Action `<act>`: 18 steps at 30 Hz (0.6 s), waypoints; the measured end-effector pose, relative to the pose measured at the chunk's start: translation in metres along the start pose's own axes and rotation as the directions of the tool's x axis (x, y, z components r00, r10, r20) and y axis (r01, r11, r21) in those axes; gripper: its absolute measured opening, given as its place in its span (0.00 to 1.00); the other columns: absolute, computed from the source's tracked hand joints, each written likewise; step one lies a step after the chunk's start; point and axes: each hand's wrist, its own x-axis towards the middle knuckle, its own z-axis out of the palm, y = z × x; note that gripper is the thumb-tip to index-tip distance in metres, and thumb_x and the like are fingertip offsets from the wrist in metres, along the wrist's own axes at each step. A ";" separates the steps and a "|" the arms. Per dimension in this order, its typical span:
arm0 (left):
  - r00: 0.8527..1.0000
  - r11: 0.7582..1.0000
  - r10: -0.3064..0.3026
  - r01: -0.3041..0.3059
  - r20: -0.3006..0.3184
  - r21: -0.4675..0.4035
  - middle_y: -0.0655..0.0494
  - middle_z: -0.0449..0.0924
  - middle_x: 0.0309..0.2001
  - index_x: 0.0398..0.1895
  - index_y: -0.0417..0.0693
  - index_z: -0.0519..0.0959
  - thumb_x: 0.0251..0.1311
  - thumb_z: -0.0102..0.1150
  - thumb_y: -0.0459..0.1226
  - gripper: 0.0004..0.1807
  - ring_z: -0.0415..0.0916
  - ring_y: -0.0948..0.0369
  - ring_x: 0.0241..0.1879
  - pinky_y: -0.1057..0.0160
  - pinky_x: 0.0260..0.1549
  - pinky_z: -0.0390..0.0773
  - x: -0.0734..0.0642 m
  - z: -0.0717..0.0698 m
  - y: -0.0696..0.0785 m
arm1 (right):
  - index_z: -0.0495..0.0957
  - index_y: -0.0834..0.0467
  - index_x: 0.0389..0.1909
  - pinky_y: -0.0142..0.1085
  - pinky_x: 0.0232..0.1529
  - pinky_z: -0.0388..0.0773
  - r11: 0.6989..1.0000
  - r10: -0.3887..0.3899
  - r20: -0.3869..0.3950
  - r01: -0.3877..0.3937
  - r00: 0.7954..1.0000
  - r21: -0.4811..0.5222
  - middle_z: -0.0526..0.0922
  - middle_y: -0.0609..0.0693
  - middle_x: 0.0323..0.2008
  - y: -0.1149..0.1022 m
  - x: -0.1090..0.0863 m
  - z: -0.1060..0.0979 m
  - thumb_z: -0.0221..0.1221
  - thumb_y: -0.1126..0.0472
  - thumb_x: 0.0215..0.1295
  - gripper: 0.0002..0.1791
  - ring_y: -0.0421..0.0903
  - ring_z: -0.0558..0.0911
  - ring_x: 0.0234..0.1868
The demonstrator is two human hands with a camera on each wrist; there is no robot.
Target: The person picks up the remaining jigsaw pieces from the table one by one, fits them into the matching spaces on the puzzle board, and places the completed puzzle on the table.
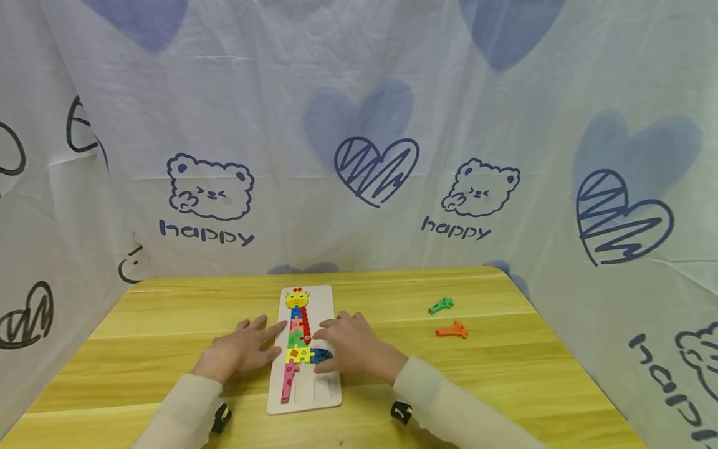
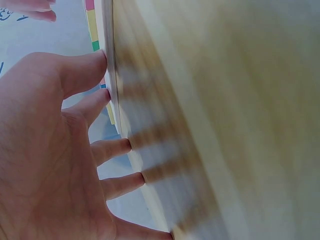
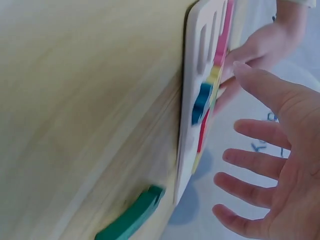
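A giraffe puzzle board [image 1: 316, 399], white with rounded corners, lies on the table. Set in it are a yellow giraffe head [image 1: 297, 299], a red strip [image 1: 305, 324], several coloured neck pieces, a yellow body piece [image 1: 298, 355], a blue piece [image 1: 320, 356] and a pink leg piece [image 1: 288, 382]. My left hand [image 1: 238, 350] has its fingers spread, thumb and index finger at the board's left edge. Over the board's right side is my right hand [image 1: 356, 346], fingers extended and apart. In the right wrist view its fingers stand off from the blue piece [image 3: 202, 103] and hold nothing.
To the right of the board, a green puzzle piece [image 1: 440, 305] and an orange puzzle piece [image 1: 452, 330] lie on the wooden table [image 1: 505, 386]. A printed white curtain [image 1: 291, 212] hangs behind the table and along both sides.
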 end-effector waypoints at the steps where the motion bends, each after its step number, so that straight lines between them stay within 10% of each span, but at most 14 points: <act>1: 1.000 1.000 0.001 -0.001 -0.001 -0.001 0.37 0.55 0.81 0.81 0.65 0.60 0.73 0.52 0.58 0.36 0.52 0.26 0.76 0.11 0.57 0.58 0.000 0.000 0.000 | 0.84 0.43 0.60 0.48 0.55 0.80 1.000 0.014 -0.012 -0.014 1.000 -0.001 0.83 0.46 0.65 0.004 -0.001 0.000 0.68 0.32 0.59 0.31 0.49 0.81 0.56; 18: 1.000 1.000 0.008 -0.008 -0.006 -0.002 0.38 0.55 0.81 0.81 0.66 0.60 0.73 0.52 0.58 0.36 0.52 0.26 0.76 0.11 0.57 0.58 0.001 0.002 -0.001 | 0.81 0.50 0.64 0.61 0.55 0.77 0.978 0.200 -0.274 -0.209 0.941 -0.004 0.77 0.60 0.69 0.111 -0.033 0.002 0.68 0.37 0.62 0.33 0.63 0.76 0.65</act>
